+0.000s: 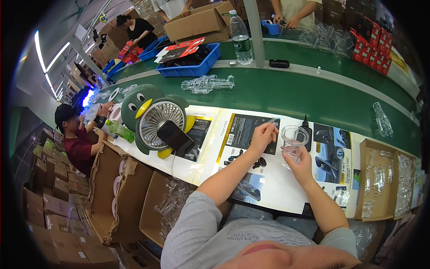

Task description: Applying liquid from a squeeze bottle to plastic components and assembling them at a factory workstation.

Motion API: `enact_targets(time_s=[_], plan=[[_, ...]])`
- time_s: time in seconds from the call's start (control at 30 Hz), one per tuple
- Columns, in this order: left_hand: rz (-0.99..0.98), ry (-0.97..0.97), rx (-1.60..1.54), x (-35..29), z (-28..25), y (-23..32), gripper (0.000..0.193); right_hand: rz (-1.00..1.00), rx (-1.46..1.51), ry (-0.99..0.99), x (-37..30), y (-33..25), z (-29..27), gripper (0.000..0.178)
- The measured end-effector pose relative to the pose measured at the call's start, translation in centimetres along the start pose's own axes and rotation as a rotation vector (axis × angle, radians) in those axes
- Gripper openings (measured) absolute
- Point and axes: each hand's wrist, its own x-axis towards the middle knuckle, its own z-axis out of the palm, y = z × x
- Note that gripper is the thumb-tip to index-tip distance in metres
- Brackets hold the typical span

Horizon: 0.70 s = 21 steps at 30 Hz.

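Observation:
My right hand (299, 165) is closed round the lower end of a clear plastic holder part (293, 144), which has a wide round ring at its top. This part is held above the printed sheets on the bench. Just to its left, my left hand (264, 138) has its fingers pinched together. A thin greyish tip shows above those fingers; what it belongs to is too small to make out. Behind the clear part, a black object with a pointed nozzle (306, 130) stands on the bench.
At left, a phone (175, 138) leans on a penguin-shaped fan (154, 117), near a green bottle (120, 131). A cardboard tray (362, 179) of clear parts lies at right. Farther back are bagged clear parts (207, 84), a blue bin (190, 69) and a water bottle (242, 42). Other people work nearby.

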Motion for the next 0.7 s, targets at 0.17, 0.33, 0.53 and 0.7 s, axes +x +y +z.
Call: enact_targets(time_s=[0.17,0.33,0.53,0.7], plan=[[0.007,-0.007,-0.006,0.04,0.04,-0.06,0.025,-0.007,0.019,0.024,-0.06,0.01,0.09,0.042],[-0.001,0.004,-0.01,-0.1,0.04,0.15,0.025,0.012,0.0,-0.001,-0.04,-0.47,0.07,0.041],[0.004,0.006,-0.002,0.03,0.06,-0.04,0.025,-0.004,-0.008,0.005,-0.06,-0.1,0.03,0.041],[-0.007,0.009,0.006,-0.11,0.1,0.2,0.025,0.005,-0.003,-0.002,-0.01,-0.5,0.02,0.041]])
